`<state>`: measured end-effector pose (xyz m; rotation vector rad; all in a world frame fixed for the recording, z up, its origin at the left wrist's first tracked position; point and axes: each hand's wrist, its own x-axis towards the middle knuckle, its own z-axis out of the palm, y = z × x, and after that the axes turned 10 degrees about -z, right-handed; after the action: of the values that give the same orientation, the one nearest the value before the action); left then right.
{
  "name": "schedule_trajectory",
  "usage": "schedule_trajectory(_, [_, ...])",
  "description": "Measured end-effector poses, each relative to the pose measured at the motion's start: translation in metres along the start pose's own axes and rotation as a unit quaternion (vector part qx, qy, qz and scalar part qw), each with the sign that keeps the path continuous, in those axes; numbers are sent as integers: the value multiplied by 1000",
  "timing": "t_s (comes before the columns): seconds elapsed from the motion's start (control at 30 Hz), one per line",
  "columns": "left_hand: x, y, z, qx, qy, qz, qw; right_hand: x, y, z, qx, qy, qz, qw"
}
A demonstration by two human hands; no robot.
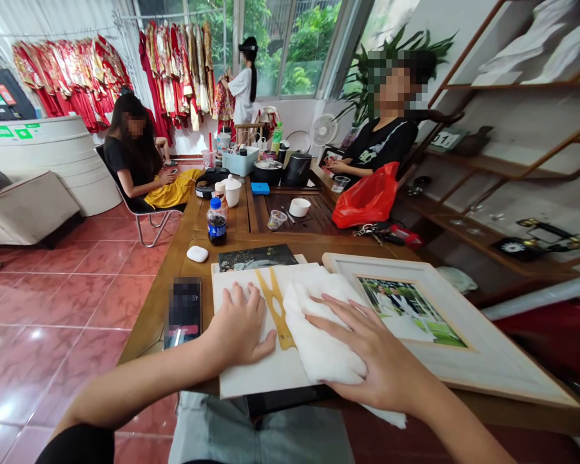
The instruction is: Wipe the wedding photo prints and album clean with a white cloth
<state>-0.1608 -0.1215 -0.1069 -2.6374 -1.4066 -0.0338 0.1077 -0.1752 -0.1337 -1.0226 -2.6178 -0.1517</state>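
My left hand (pixel 239 325) lies flat with spread fingers on a white board (pixel 244 380). Beside its fingertips, a flat tan strip (pixel 276 309) with two prongs and an oval opening lies on the board. A crumpled white cloth (pixel 319 341) is under my right hand (pixel 367 345), bunched between the thumb and the outstretched fingers. This cloth covers the board's right side, and a loose end hangs below my wrist. To the right, a light wooden picture frame (pixel 502 367) surrounds a photo (pixel 410 312) of a couple outdoors. Part of a dark printed picture (pixel 256 256) shows behind the board.
A phone (pixel 182 312), a white earbud case (pixel 197 254) and a dark drink bottle (pixel 216 222) stand or lie to the left on the wooden table (pixel 145 328). Farther back are a red plastic bag (pixel 367 196), keys (pixel 372 231) and cups. Three people are beyond.
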Motion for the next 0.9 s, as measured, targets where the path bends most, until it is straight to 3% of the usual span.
schedule_trajectory(0.3, [-3,-16,7,-58,11,21,998,8,2,1,10,-8,40,999])
schedule_trajectory(0.7, [1,-20,7,-117,0,37,992,69,38,8,100,-29,110,988])
schedule_trajectory(0.9, [0,-18,9,-126,-10,34,991,84,42,8,121,-39,70,989])
